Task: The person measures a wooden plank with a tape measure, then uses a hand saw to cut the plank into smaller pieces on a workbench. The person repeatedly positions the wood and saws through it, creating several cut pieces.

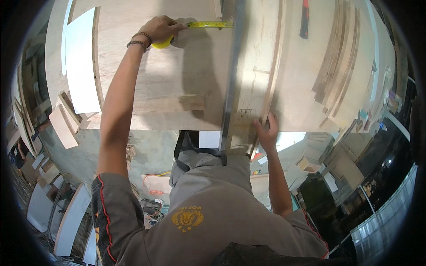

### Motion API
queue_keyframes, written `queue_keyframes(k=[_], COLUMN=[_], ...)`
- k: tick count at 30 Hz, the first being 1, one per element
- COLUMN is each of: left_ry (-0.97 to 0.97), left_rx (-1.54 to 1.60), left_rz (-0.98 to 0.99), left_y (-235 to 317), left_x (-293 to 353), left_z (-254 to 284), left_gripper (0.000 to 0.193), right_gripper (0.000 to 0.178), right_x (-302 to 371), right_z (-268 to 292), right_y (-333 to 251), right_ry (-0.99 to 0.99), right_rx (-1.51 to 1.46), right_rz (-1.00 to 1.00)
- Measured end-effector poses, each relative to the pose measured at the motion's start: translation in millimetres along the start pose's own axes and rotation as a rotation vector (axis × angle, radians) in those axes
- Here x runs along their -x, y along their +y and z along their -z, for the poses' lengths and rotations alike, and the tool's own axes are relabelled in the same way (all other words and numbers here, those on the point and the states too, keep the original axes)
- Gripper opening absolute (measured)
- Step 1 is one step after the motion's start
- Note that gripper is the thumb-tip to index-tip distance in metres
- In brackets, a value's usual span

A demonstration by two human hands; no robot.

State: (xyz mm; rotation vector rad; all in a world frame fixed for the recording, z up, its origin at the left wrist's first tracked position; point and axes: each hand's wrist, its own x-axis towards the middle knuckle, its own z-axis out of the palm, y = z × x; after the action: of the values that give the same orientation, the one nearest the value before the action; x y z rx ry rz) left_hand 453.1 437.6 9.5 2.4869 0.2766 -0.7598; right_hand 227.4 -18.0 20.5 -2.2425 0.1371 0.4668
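Note:
My left hand (160, 30) is closed around a yellow tape measure (163, 44) over the far part of the plywood sheet (151, 75). Its yellow blade (211, 25) runs rightward and reaches the long metal straightedge (231, 66). Beside that straightedge lies a long wooden board (254, 75) with a raised strip (271, 75) along its right side. At the near end, my right hand (267, 133) grips the strip, thumb on its left side and fingers on its right. The blade's far tip is hard to make out at the straightedge.
A flat wood offcut (192, 103) lies near the sheet's front edge. White panels (81, 62) are at left. Several thin wooden strips (339, 57) lie at right, past a red-and-black tool (304, 20). An orange cord (156, 192) is on the floor below.

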Motion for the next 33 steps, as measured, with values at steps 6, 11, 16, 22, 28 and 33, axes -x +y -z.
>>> queue_keyframes(k=[6,11,16,22,28,33], left_ry=[-0.087,-0.091,0.165,-0.06,0.053,-0.016], left_rx=[-0.076,-0.107,-0.234,-0.169,-0.214,-0.168], left_rz=[-0.041,0.01,-0.41,-0.012,-0.147,-0.059], left_y=[2,6,-49,-18,-43,-35], left_x=[-5,-5,-31,-31,-39,-38], left_z=[6,5,-20,-6,-18,-14], left_gripper=[0.057,0.057,0.053,0.054,0.058,0.056], right_gripper=[0.044,0.05,0.055,0.061,0.062,0.048], right_x=[-8,-7,-10,-14,-20,-71], right_z=[8,10,9,13,18,35], right_y=[16,26,25,21,21,12], right_ry=[-0.081,-0.105,-0.121,-0.146,-0.183,0.074], right_rx=[-0.175,-0.21,-0.357,-0.351,-0.333,-0.102], right_rz=[0.03,-0.05,-0.139,-0.146,-0.159,-0.065])
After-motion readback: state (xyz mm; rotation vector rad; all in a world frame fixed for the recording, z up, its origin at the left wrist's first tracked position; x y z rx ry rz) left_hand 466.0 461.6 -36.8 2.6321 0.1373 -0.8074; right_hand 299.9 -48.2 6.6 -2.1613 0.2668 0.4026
